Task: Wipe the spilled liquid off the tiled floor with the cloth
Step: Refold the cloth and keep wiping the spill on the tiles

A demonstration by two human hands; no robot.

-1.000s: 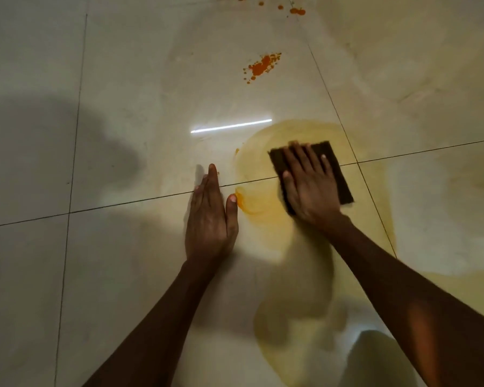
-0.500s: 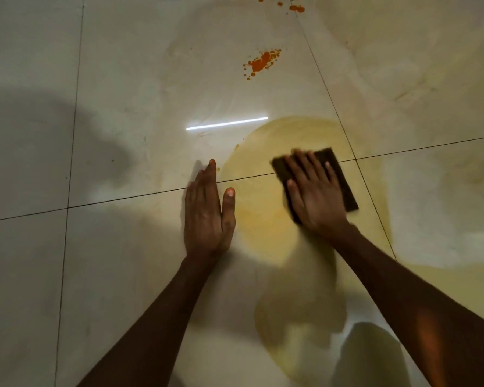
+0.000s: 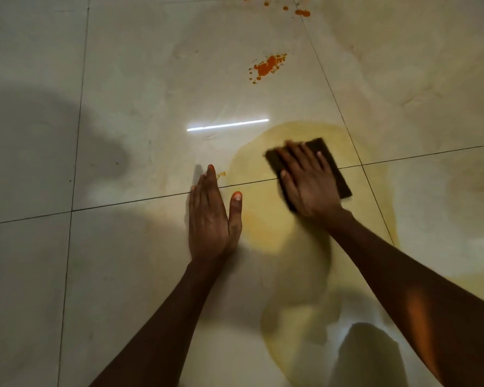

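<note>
A dark square cloth [image 3: 336,174] lies flat on the pale tiled floor [image 3: 134,74], over a wide yellow smear of liquid [image 3: 266,219]. My right hand [image 3: 308,182] presses down on the cloth with fingers spread, covering most of it. My left hand [image 3: 211,219] rests flat on the floor just left of the smear, fingers together and thumb out, holding nothing. An orange splatter [image 3: 267,67] sits on the tile farther ahead, apart from the cloth.
Smaller orange drops [image 3: 302,12] lie near the top edge. Dark grout lines [image 3: 123,203] cross the floor. A bright strip of reflected light [image 3: 227,125] shows ahead of my left hand. More yellow film [image 3: 296,342] spreads toward me between my arms.
My right hand has slid the cloth slightly forward and left over the smear. The darker orange patch beside my left thumb has been wiped thin. My left hand stays planted.
</note>
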